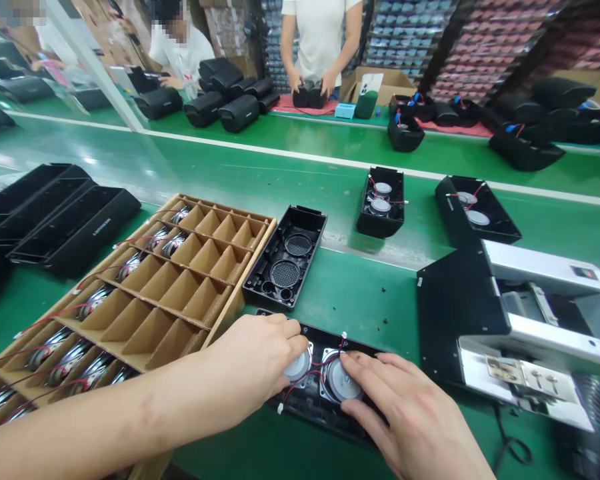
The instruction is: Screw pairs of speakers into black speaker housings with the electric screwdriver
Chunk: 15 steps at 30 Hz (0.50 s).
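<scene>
A black plastic speaker housing point(320, 407) lies in front of me with two round speaker drivers seated in it. My left hand point(260, 357) curls its fingers over the left speaker driver point(299, 365), covering part of it. Thumb and fingers of my right hand point(395, 400) press around the rim of the right speaker driver point(341, 379). Red and black wires point(320, 367) with small white plugs run across both drivers. Just behind, a second housing point(285, 260) shows two grilles and holds no drivers.
A cardboard divider box point(180, 293) with several drivers stands at left. Black housings point(75, 220) lie beyond it. At right is a black and silver machine point(510, 320). Two housings with drivers point(380, 207) rest on the green belt point(280, 167). A co-worker point(320, 47) handles black parts across it.
</scene>
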{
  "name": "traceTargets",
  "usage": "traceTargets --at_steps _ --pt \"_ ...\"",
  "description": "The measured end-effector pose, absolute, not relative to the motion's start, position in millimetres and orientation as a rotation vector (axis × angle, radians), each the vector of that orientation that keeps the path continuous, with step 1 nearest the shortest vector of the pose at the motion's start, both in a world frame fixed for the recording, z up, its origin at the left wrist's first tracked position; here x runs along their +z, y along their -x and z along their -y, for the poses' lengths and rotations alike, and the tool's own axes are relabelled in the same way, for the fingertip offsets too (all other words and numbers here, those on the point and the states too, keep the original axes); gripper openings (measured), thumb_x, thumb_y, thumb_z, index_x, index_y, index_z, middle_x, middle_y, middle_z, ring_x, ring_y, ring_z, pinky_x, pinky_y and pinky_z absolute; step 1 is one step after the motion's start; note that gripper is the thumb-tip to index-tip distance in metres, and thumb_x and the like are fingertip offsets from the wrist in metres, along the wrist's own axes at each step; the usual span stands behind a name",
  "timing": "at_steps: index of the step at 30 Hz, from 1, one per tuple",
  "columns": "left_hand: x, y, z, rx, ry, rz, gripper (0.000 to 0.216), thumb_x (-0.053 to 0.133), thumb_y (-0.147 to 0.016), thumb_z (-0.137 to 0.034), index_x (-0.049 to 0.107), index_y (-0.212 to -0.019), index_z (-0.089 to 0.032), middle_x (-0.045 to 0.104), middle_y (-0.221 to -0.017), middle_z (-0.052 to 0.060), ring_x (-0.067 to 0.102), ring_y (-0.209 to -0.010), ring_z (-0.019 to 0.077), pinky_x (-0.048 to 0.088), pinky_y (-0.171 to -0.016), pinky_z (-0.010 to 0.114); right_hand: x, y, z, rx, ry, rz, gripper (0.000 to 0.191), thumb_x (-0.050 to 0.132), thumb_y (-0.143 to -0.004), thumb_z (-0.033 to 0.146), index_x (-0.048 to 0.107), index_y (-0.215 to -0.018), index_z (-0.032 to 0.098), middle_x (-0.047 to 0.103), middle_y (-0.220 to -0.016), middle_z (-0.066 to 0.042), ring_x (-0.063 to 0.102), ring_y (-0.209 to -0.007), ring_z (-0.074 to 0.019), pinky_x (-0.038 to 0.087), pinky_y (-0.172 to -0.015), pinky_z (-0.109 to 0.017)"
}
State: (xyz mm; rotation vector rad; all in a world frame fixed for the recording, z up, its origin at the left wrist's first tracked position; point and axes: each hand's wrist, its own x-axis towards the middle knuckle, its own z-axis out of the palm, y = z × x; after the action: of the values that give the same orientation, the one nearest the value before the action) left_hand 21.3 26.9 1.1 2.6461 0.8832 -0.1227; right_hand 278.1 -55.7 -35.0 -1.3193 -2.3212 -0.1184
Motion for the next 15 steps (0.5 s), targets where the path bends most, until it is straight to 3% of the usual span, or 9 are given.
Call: traceTargets --at_steps 15 --pt "-0.4 -18.2 -24.2 -0.100 -2.571 -0.950 0.034 0.082 -0.089 -0.023 0.071 -0.121 -0.023 0.073 -0.109 0.003 0.071 -0.097 0.0273 0.057 -0.083 0.043 -36.3 -278.7 59.9 -0.166 1.326 2.321 0.035 0.044 -0.111 0.039 0.073 -0.117 0.022 0.082 -0.111 0.004 0.079 -0.093 -0.0133 0.063 -0.092 -0.035"
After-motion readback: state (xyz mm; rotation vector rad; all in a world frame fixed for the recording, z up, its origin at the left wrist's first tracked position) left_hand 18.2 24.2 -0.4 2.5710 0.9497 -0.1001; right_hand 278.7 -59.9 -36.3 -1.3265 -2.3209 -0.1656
